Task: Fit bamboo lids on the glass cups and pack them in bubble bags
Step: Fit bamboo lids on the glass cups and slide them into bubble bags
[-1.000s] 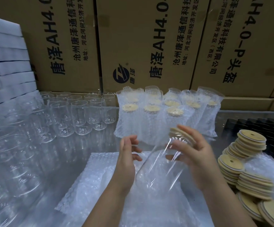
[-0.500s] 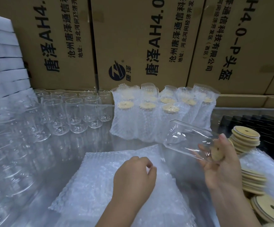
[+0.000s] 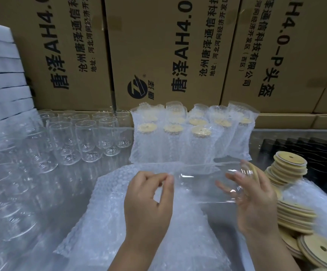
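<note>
My right hand [image 3: 256,204] holds a clear glass cup [image 3: 203,182] on its side, its base pointing left. A bamboo lid [image 3: 254,171] sits on the cup's mouth by my fingers. My left hand [image 3: 149,202] pinches the top edge of a bubble bag [image 3: 108,222], which lies on a pile of such bags in front of me. The cup's base is right next to my left fingertips. Whether the bag's mouth is open is unclear.
Several packed cups in bubble bags [image 3: 188,145] stand at the back centre. Empty glasses [image 3: 84,139] crowd the left side. Stacks of bamboo lids [image 3: 289,169] lie at right beside a black tray [image 3: 315,151]. Cardboard boxes [image 3: 168,51] wall the back; white boxes [image 3: 0,75] stack far left.
My right hand has swung the lidded cup down and left until it lies level by my left hand. My left hand has risen off the pile, pinching a bag edge.
</note>
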